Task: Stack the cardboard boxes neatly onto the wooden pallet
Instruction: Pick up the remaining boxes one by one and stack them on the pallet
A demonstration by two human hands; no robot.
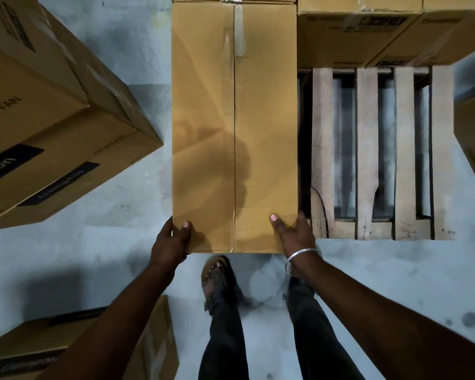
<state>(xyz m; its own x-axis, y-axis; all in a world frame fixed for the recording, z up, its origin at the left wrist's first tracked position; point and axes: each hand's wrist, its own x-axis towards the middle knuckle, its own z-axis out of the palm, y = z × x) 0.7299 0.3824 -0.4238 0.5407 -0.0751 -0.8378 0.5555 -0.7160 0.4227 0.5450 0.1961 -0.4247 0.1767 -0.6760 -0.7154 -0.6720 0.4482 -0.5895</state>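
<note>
1. A stack of printed boxes [52,119] stands at far left on the grey floor [137,50], with another carton [74,349] at lower left.
2. The left hand [173,242] holds the near left corner of the long cardboard box [234,127], its grip grasping the edge, thumb on top.
3. The right hand [294,234], a bangle [302,256] at the wrist, grasps the near right corner likewise.
4. The wooden pallet [368,154] lies just right of the box, with more boxes [381,28] on its far end.
</note>
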